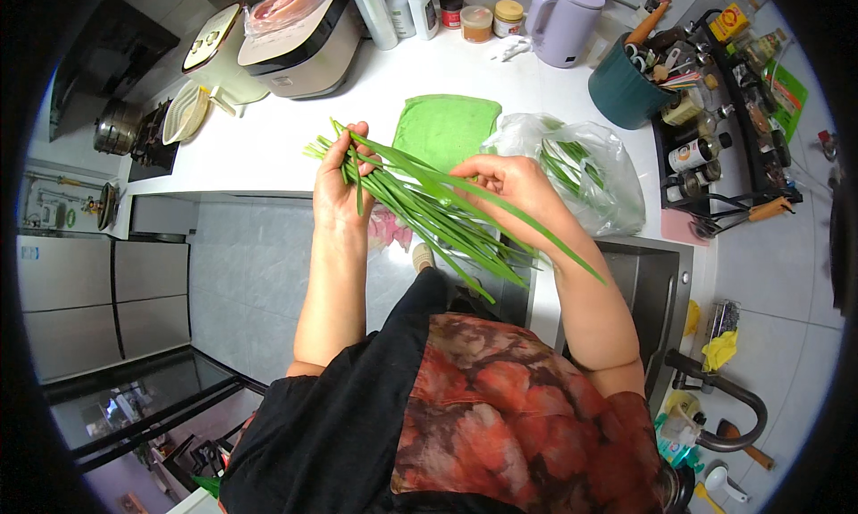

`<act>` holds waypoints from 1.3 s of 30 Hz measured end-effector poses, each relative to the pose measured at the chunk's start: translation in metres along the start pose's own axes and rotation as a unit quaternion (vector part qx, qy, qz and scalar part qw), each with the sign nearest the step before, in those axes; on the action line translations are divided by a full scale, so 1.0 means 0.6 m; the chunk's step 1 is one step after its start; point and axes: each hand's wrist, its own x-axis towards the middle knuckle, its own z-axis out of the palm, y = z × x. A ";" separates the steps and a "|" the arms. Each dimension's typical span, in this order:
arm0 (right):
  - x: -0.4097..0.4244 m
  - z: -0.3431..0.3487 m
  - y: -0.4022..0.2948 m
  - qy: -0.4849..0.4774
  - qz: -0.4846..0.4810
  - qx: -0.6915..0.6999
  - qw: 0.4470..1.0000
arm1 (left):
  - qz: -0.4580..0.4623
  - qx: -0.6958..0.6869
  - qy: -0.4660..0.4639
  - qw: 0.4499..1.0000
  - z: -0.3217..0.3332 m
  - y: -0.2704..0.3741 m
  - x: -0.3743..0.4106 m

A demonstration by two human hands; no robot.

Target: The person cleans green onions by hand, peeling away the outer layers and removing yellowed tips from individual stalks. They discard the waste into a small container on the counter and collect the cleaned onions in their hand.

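Note:
My left hand grips a bunch of green garlic chives near their pale cut ends. The long flat leaves slant down to the right, above the floor in front of my body. At the upper side of the bunch, my right hand has its fingers bent around a leaf; some of its fingertips are hidden. One broad blade runs across my right wrist. Just beyond my right hand, a clear plastic bag with more green chives inside lies on the counter. A folded green cloth lies behind the bunch.
The white counter runs across in front of me. A rice cooker, a lilac kettle and a dark green utensil bin stand along it. To my right are a steel sink and a black faucet.

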 end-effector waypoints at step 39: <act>-0.176 0.073 0.192 0.231 -0.014 -0.053 0.972 | -0.177 0.239 -0.177 0.938 -0.007 -0.231 -0.055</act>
